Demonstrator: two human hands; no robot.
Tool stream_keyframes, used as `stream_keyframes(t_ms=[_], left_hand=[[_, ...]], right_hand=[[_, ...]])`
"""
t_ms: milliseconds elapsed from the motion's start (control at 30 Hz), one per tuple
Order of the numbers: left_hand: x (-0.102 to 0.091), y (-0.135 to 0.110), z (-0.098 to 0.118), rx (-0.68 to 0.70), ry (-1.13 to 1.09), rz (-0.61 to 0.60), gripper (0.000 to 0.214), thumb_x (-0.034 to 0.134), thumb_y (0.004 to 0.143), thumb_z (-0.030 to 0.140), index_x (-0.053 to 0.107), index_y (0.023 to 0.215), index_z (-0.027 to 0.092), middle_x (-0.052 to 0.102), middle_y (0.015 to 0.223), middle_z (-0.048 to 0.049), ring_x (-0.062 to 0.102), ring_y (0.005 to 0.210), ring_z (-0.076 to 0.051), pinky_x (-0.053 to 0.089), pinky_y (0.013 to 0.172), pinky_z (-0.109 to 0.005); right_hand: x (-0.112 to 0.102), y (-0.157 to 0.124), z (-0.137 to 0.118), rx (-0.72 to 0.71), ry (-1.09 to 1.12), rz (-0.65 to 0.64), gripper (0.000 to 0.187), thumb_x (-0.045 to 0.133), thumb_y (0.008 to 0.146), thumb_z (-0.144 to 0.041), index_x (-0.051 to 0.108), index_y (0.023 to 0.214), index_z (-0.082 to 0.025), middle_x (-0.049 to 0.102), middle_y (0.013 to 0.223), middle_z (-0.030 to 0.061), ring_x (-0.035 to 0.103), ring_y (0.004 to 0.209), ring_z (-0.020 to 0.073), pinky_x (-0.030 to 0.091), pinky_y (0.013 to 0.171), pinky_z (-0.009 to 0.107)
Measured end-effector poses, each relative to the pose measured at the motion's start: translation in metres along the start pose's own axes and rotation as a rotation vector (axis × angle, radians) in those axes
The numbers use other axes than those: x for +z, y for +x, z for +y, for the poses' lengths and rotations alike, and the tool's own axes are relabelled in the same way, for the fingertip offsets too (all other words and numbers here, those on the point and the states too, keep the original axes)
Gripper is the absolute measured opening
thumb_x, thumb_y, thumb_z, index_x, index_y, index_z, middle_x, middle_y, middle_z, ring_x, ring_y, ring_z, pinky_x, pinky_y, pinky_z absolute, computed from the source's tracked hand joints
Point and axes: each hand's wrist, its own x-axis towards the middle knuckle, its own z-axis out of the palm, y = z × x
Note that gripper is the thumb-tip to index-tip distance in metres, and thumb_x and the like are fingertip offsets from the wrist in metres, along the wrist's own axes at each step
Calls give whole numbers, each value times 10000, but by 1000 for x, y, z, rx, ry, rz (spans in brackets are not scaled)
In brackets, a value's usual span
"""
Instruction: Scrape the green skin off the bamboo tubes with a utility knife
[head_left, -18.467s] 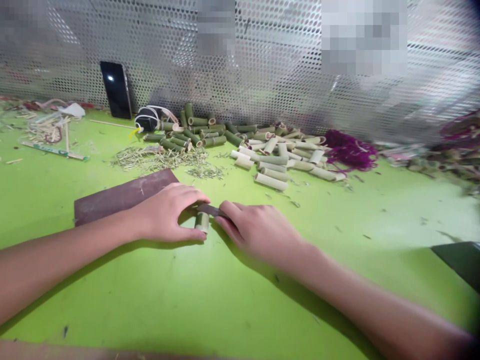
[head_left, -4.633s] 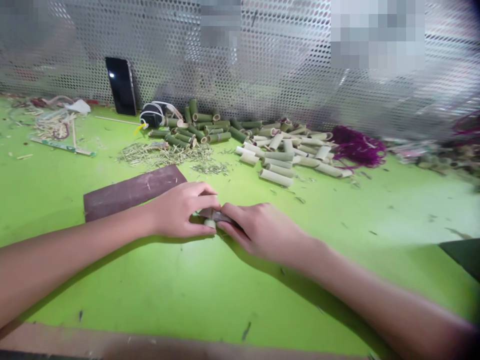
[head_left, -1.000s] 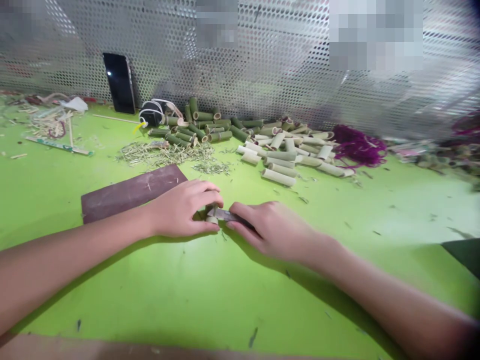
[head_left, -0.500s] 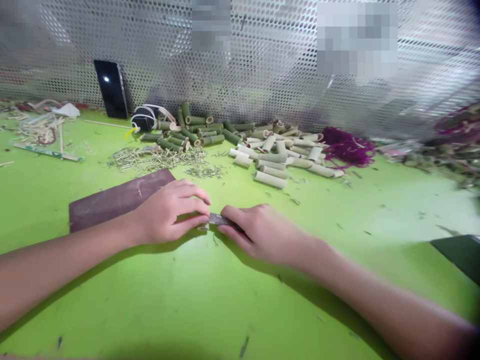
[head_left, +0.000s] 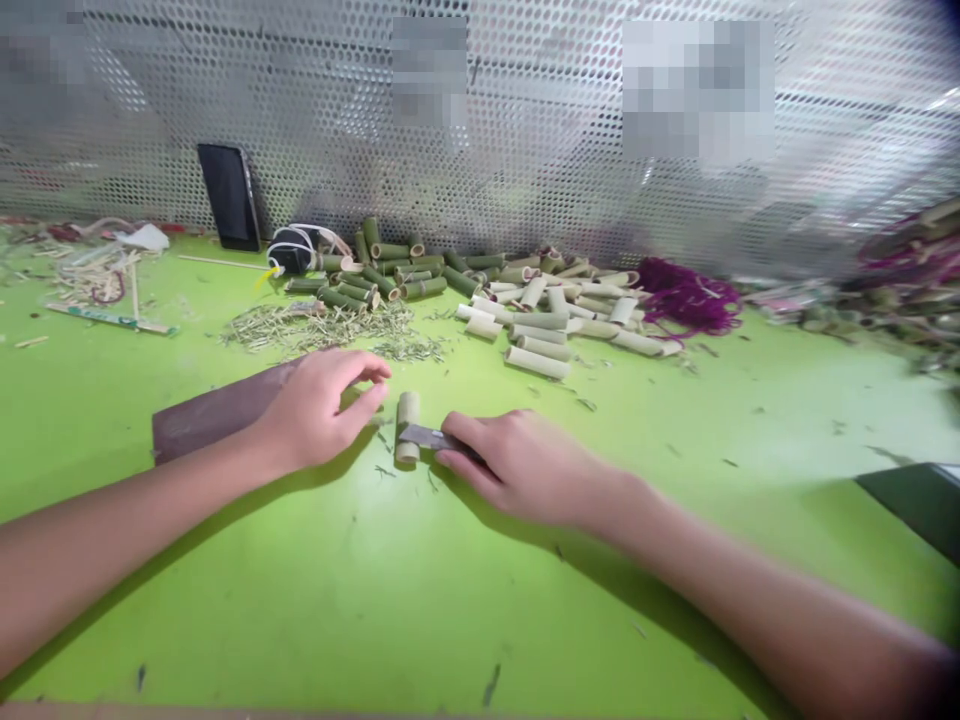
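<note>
**Left hand:** the left hand (head_left: 319,405) is half open, fingers loosely curled and pointing to the right, and it has hold of nothing. Its fingertips sit just beside the bamboo tube without touching it.

**Right hand:** the right hand (head_left: 517,470) is curled almost closed, pinching a small flat knife blade (head_left: 427,436) between thumb and fingers. Its wrist rests low, close to the table.

**Bamboo tube:** the short bamboo tube (head_left: 407,428) is on the table between the two hands, pale green with cut ends. It seems to lie with its length pointing away from the person, though from here I can't be sure it isn't standing.

**Blade:** its tip reaches the right side of the tube and appears to touch it.

**Under the left wrist:** a dark brown rectangular sheet (head_left: 210,415) lies flat on the bright green table (head_left: 480,600), partly beneath the hand.

**Farther along the table:** a heap of cut bamboo tubes (head_left: 540,325) sprawls beyond the hands, with a drift of green bamboo shavings (head_left: 319,330) to its left and a tangle of purple fibres (head_left: 686,300) to its right.

**Against the back:** a black smartphone (head_left: 229,197) leans on a perforated metal sheet (head_left: 450,180), and a black object wound with white cord (head_left: 294,250) sits near its foot.
</note>
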Motion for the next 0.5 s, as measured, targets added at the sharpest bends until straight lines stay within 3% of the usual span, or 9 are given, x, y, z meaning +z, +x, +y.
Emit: stream_keyframes(t_ms=[133,200,500], left_hand=[[3,-5,10,67,-31,-226,641,630,899,652,609,1330,178,693,1329,-157,655,1192,-357,531,1009,-543],[6,-5,10,89,-13,-285,731,667,866,678,583,1391,176,658,1398,-174,615,1268,-392,477,1089,-601],[12,4,3,51,-85,-322,718,742,832,640,615,1405,225,666,1400,-140,623,1276,-368,506,1090,-563]], right_hand=[[-1,-1,-1,-12,-35,10,295,391,1082,-402,561,935,-212,617,639,-7,495,489,138,244,536,280],[-2,-1,-2,5,-62,18,300,393,1084,-407,569,944,-209,615,640,-7,479,486,136,233,538,283],[-1,6,-12,76,-161,143,268,412,1093,-361,577,957,-200,662,778,20,497,566,148,204,552,299]])
